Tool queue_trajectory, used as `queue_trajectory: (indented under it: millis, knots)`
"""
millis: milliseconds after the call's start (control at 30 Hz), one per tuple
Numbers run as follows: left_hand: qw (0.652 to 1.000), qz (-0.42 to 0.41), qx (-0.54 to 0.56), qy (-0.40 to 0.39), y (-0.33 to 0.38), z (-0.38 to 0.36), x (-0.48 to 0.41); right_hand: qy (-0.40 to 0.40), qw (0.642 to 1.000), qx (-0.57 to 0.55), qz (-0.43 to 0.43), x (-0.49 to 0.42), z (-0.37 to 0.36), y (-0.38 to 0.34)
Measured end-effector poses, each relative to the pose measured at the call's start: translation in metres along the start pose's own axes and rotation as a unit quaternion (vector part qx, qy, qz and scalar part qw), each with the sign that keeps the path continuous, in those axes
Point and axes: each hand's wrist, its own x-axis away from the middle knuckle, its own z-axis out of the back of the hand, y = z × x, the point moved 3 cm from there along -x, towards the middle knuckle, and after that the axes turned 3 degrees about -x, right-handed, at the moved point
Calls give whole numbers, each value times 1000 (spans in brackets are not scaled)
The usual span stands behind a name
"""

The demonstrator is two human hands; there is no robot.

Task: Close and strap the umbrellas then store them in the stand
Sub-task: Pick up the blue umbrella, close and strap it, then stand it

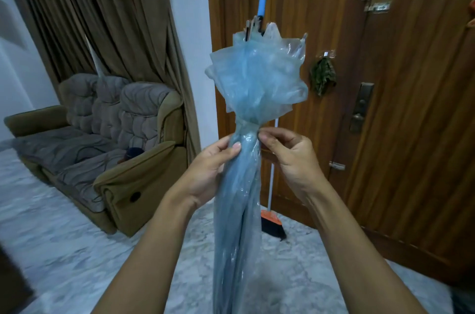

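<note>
While your left hand [208, 172] and right hand [290, 156] pinch its cinched waist, blue plastic umbrella [246, 159]: light, slippery, crinkly canopy; hold there.

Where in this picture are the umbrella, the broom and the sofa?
umbrella [257, 82]: head view, on its bunched clear blue canopy.
broom [273, 226]: head view, on its black bristles by the door.
sofa [108, 120]: head view, on its back cushions.

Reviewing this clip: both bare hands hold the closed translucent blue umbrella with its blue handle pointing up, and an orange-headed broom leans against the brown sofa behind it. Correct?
Not quite. In the head view the orange-headed broom leans against the wooden door, not the brown sofa. The rest holds: left hand and right hand hold the closed translucent blue umbrella, handle up.
</note>
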Motion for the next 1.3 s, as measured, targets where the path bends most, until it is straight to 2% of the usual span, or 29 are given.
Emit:
queue_trajectory:
  millis: [100, 167, 233, 300, 400, 467, 567, 667, 833, 933, 1100, 1300]
  knots:
    - [995, -12, -68, 74, -11, 7, -40, 56, 996, 69, 30, -24, 15, 9]
    - [977, -54, -151, 143, -16, 11, -68, 106, 985, 121, 61, -43, 24, 16]
    - [954, -83, -236, 165, -18, 9, -94, 158, 971, 157, 89, -61, 34, 19]
    - [942, -78, -286, 156, -17, 6, -119, 195, 959, 179, 106, -80, 44, 19]
    - [962, -41, -249, 103, -13, 7, -159, 222, 945, 212, 110, -113, 59, 20]
    - [966, -43, -249, 58, -14, 7, -184, 217, 942, 228, 117, -131, 66, 22]
    - [950, -65, -305, 13, -19, 7, -208, 193, 925, 299, 137, -150, 72, 22]
    - [975, -65, -214, -13, -27, 11, -224, 192, 928, 296, 122, -163, 84, 22]
    - [996, -43, -68, -30, -42, 15, -247, 204, 966, 138, 75, -180, 93, 31]
    - [999, -22, -24, -31, -50, 17, -251, 202, 963, 159, 85, -186, 97, 38]
    - [999, -3, -3, -43, -59, 25, -259, 211, 958, 177, 81, -197, 105, 48]
    - [997, -2, -57, -47, -60, 36, -252, 179, 982, 56, -11, -201, 104, 66]
